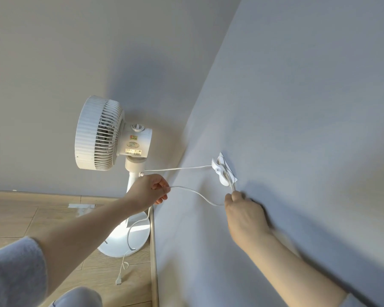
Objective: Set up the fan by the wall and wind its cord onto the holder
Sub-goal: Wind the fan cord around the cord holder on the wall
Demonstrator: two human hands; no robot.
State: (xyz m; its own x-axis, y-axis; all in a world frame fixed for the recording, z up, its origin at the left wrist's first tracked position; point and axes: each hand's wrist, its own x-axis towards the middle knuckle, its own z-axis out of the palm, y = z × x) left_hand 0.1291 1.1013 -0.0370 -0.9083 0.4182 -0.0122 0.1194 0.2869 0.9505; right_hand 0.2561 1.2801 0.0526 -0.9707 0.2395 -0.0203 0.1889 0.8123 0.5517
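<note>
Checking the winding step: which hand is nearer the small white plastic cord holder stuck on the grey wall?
Right. The right hand pinches the thin white cord just below the white plastic holder; the left hand holds the cord farther left, beside the white pedestal fan.

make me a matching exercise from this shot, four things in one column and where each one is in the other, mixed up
Things:
1. fan
2. holder
3. plug
4. left hand

Places:
a. lying on the wooden floor
b. stuck on the wall
c. pinching the cord in front of the fan's pole
d. standing upright by the corner where the walls meet

Pairs: 1-d, 2-b, 3-a, 4-c
</note>
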